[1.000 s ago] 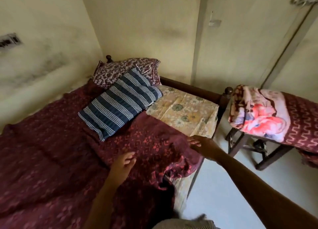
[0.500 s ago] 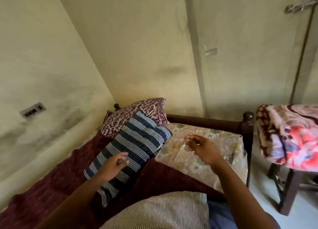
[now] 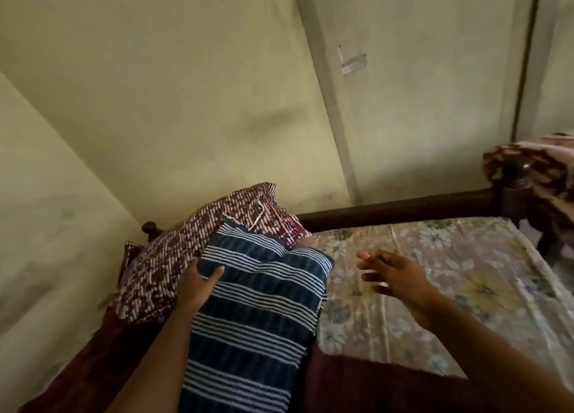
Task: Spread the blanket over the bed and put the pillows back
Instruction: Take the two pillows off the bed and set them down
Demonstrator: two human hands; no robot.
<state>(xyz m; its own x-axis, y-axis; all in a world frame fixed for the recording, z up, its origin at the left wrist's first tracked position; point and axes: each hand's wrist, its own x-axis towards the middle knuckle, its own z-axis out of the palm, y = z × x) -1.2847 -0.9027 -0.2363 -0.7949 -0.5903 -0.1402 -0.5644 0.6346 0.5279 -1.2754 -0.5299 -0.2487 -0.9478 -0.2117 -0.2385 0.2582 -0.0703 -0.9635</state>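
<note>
A dark blue pillow with white stripes [image 3: 257, 313] lies lengthwise on the bed, its far end resting against a maroon-and-white patterned pillow [image 3: 198, 251] in the corner. My left hand [image 3: 198, 285] grips the striped pillow's left edge, thumb on top. My right hand [image 3: 394, 276] hovers open, fingers spread, just right of that pillow over the floral bedsheet [image 3: 450, 288]. The maroon blanket [image 3: 366, 387] covers the near part of the bed and stops short of the head end.
A dark wooden headboard rail [image 3: 397, 210] with a knobbed post [image 3: 517, 170] runs along the wall. A patterned blanket [image 3: 546, 170] on a piece of furniture shows at the right edge. Walls close the bed in at left and behind.
The view has moved closer to the head of the bed. My left hand slid up the striped pillow and took hold of its edge. My right hand stays open beside it.
</note>
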